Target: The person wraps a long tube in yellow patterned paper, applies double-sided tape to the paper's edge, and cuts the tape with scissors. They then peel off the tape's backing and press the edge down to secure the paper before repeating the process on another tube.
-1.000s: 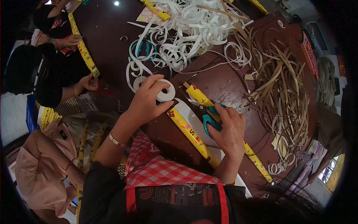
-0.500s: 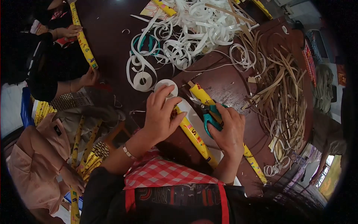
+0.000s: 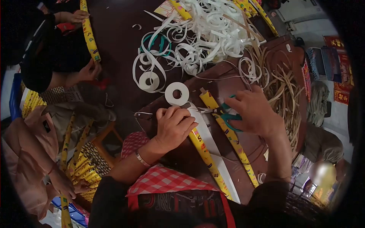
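A yellow printed tube (image 3: 208, 162) slants down toward my apron. My left hand (image 3: 173, 127) is closed over its upper end, fingers curled and covering that end. Along the tube's right side runs a wide white strip (image 3: 208, 138), which reaches up toward a white tape roll (image 3: 177, 94). My right hand (image 3: 258, 114) has its fingers and thumb at the teal handles of the scissors (image 3: 230, 121). The scissor blades point left, across a second yellow tube (image 3: 232, 140) lying on the table.
A tangled heap of white strips (image 3: 213, 34) covers the table's far part, with brown strips (image 3: 287, 91) at right. Another tape roll (image 3: 149, 81) lies nearby. At left, a co-worker's hands hold a yellow tube (image 3: 89, 36); yellow tubes (image 3: 85, 163) are bundled below.
My left hand has gone from raised, spread fingers to curled over the tube's upper end. My right wrist has swung outward to the right, fingers still at the scissors. The view has shifted slightly.
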Available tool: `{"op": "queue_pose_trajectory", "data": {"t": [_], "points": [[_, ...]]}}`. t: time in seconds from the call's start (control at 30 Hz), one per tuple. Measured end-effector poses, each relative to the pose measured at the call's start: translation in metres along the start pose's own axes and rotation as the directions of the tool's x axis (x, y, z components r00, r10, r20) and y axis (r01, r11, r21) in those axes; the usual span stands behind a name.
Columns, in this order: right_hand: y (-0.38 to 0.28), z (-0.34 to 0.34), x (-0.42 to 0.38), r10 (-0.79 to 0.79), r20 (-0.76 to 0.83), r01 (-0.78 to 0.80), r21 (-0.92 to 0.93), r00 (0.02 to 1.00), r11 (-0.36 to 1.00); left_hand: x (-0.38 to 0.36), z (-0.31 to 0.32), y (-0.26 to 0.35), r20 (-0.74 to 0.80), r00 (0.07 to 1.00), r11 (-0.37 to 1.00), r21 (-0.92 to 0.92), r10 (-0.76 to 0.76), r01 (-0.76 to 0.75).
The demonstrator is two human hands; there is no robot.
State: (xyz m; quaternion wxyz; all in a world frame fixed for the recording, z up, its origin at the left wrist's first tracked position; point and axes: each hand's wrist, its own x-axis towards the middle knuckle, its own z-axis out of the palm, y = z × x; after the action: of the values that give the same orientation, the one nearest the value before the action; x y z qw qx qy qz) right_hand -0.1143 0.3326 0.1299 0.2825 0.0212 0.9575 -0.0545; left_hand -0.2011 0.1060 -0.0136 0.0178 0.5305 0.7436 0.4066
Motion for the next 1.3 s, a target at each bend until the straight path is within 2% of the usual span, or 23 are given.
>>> {"op": "queue_pose_trajectory", "data": {"t": [0.23,0.3,0.4,0.7,0.8,1.3], "points": [[0.000,-0.046,0.036,-0.098,0.114,0.112,-0.118,0.989,0.987,-0.005,0.001,-0.002,-0.035,0.997,0.988,-0.136,-0.075,0.070],[-0.002,-0.051,0.045,-0.051,0.240,0.097,-0.183,0.969,0.978,-0.006,0.001,-0.003,-0.034,0.996,0.984,-0.162,-0.079,0.073],[0.000,-0.055,0.057,-0.082,0.316,0.146,-0.184,0.945,0.972,-0.006,0.002,-0.003,-0.038,0.995,0.979,-0.185,-0.091,0.083],[-0.006,-0.062,0.080,-0.161,0.346,0.243,-0.209,0.924,0.947,-0.008,0.001,-0.005,-0.025,0.994,0.976,-0.192,-0.111,0.104],[-0.009,-0.064,0.084,-0.176,0.366,0.260,-0.195,0.914,0.946,-0.010,0.001,-0.006,0.024,0.993,0.970,-0.215,-0.115,0.117],[-0.002,-0.056,0.087,-0.232,0.332,0.312,-0.214,0.914,0.926,-0.008,0.002,-0.006,-0.025,0.992,0.973,-0.201,-0.121,0.114]]}}
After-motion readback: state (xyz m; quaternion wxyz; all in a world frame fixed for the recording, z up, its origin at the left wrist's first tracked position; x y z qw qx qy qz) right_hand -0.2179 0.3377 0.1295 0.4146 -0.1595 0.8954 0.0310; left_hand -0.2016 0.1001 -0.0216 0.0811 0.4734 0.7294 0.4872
